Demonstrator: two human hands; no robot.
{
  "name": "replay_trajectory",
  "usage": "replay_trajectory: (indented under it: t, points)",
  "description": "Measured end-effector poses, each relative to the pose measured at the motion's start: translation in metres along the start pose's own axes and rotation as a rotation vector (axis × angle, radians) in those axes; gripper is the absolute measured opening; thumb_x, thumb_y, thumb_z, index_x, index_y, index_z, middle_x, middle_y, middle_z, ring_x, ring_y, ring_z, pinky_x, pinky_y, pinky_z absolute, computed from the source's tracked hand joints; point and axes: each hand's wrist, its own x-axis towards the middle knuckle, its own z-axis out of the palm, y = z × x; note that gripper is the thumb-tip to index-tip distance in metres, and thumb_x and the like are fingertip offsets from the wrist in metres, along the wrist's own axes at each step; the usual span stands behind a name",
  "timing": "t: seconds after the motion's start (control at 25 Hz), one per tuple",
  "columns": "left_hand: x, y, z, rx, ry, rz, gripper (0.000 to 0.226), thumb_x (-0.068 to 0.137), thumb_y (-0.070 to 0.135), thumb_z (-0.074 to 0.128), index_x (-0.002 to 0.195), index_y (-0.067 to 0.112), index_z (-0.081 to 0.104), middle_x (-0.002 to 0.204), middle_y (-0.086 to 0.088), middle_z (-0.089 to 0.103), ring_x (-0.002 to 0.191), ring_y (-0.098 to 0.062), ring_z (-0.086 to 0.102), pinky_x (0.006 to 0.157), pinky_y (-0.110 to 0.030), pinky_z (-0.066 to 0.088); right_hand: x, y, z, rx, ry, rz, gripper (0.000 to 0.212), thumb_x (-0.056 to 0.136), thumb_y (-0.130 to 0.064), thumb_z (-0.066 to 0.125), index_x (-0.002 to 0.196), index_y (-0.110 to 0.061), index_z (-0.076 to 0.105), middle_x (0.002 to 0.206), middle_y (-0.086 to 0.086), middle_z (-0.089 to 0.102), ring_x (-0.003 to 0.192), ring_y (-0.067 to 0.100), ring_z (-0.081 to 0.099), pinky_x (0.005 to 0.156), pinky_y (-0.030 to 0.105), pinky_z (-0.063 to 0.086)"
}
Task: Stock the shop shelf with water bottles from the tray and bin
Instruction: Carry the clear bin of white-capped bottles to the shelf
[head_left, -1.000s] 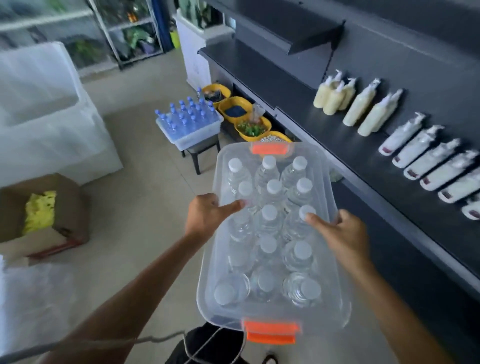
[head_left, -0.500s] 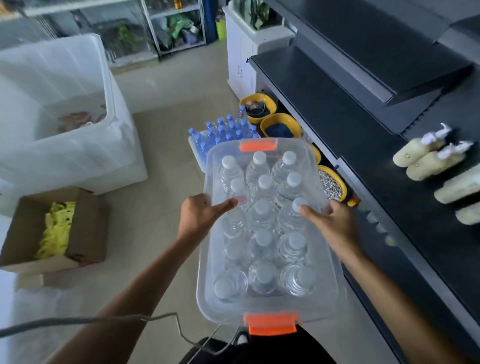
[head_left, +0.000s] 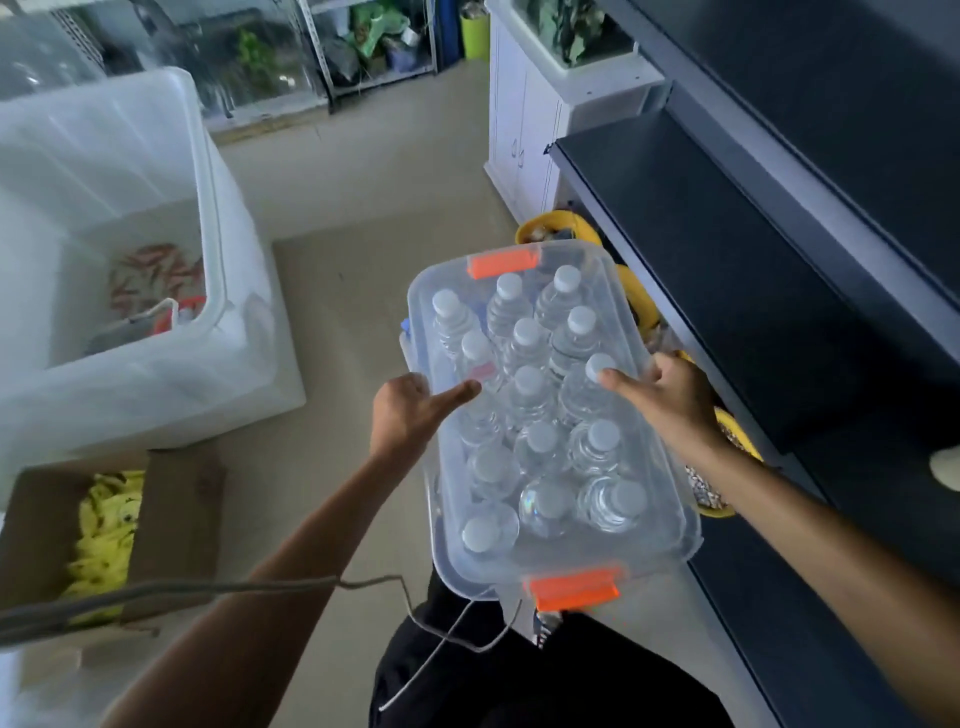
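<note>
The clear plastic bin (head_left: 687, 530) w/ orange latches is held in the air in front of the body, just beside the dark shop shelf (head_left: 727, 260). The water bottles (head_left: 527, 340) stand upright inside it in three rows, white caps up. The left hand (head_left: 405, 415) grips the left long rim, thumb laid over the edge into the bin; the right hand (head_left: 670, 400) grips the right rim the same way, thumb tip touching one cap. Yellow bowls (head_left: 566, 223) sit on the floor under the shelf edge, partly behind the bin. At left there is a big white tub (head_left: 228, 291) and a cardboard box (head_left: 176, 499) w/ yellow items; a grey cable (head_left: 208, 590) crosses the left forearm. Compared w/ half a sec. ago the view is turned more to the left, so the pump bottles on the shelf are nearly all out of frame — only one pale end (head_left: 946, 467) shows at the right edge. The tray of blue-capped bottles is now covered by the bin, except a small blue bit at its left wall. Both grips are unchanged. Fingers under the rims are hidden.
</note>
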Motion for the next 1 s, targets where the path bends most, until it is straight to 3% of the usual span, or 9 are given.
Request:
replay_trajectory:
  t: [0.08, 0.16, 0.32, 0.52, 0.72, 0.84, 1.0]
  points:
    - [0.06, -0.007, -0.003, 0.005, -0.049, -0.022, 0.077, 0.049, 0.08, 0.075, 0.059, 0.022, 0.026, 0.055, 0.004, 0.026, 0.049, -0.01, 0.022, 0.048, -0.033, 0.022, 0.049, -0.013, 0.025, -0.021, 0.004, 0.037, 0.061, 0.074, -0.056, 0.086, 0.062, -0.021, 0.038, 0.055, -0.007, 0.037, 0.048, 0.01, 0.033, 0.04, 0.017, 0.026]
    - [0.116, -0.01, -0.009, 0.025, -0.056, -0.044, 0.076, 0.048, 0.08, 0.075, 0.06, 0.021, 0.029, 0.057, 0.001, 0.03, 0.05, -0.012, 0.026, 0.049, -0.034, 0.025, 0.093, -0.033, 0.05, -0.02, -0.047, 0.09, 0.059, 0.074, -0.057, 0.085, 0.064, -0.022, 0.038, 0.057, -0.007, 0.037, 0.05, 0.01, 0.036, 0.047, 0.025, 0.027]
    - [0.201, -0.021, -0.004, 0.091, -0.137, -0.106, 0.07, 0.06, 0.068, 0.085, 0.062, 0.018, 0.035, 0.059, -0.004, 0.037, 0.054, -0.017, 0.035, 0.052, -0.036, 0.031, 0.163, -0.037, 0.084, -0.097, -0.175, 0.207, 0.057, 0.073, -0.056, 0.086, 0.072, -0.02, 0.043, 0.067, 0.001, 0.045, 0.061, 0.017, 0.046, 0.058, 0.033, 0.032]
    - [0.289, -0.042, 0.018, 0.129, -0.133, -0.216, 0.069, 0.063, 0.067, 0.085, 0.059, 0.019, 0.036, 0.05, -0.001, 0.043, 0.05, -0.02, 0.044, 0.051, -0.035, 0.037, 0.264, -0.048, 0.12, -0.31, -0.307, 0.2, 0.057, 0.074, -0.063, 0.082, 0.071, -0.018, 0.047, 0.068, 0.006, 0.049, 0.063, 0.024, 0.052, 0.06, 0.034, 0.034]
    - [0.334, -0.056, 0.046, 0.091, -0.084, -0.336, 0.064, 0.065, 0.064, 0.085, 0.062, 0.018, 0.04, 0.055, -0.008, 0.049, 0.05, -0.022, 0.049, 0.053, -0.04, 0.045, 0.341, -0.053, 0.147, -0.434, -0.394, 0.203, 0.052, 0.079, -0.058, 0.079, 0.072, -0.017, 0.047, 0.065, 0.01, 0.058, 0.06, 0.031, 0.065, 0.061, 0.035, 0.044]
    - [0.349, -0.06, 0.06, 0.072, -0.07, -0.388, 0.063, 0.067, 0.062, 0.085, 0.062, 0.018, 0.041, 0.058, -0.013, 0.052, 0.051, -0.024, 0.053, 0.056, -0.048, 0.052, 0.377, -0.05, 0.159, -0.469, -0.412, 0.182, 0.044, 0.082, -0.043, 0.077, 0.069, -0.017, 0.044, 0.066, 0.012, 0.061, 0.067, 0.037, 0.072, 0.061, 0.04, 0.053]
    - [0.357, -0.064, 0.079, 0.036, -0.092, -0.45, 0.061, 0.069, 0.057, 0.086, 0.067, 0.011, 0.047, 0.06, -0.016, 0.05, 0.053, -0.025, 0.05, 0.06, -0.054, 0.053, 0.404, -0.041, 0.169, -0.545, -0.459, 0.175, 0.03, 0.086, -0.029, 0.068, 0.07, -0.017, 0.046, 0.079, 0.016, 0.069, 0.076, 0.038, 0.072, 0.078, 0.053, 0.062]
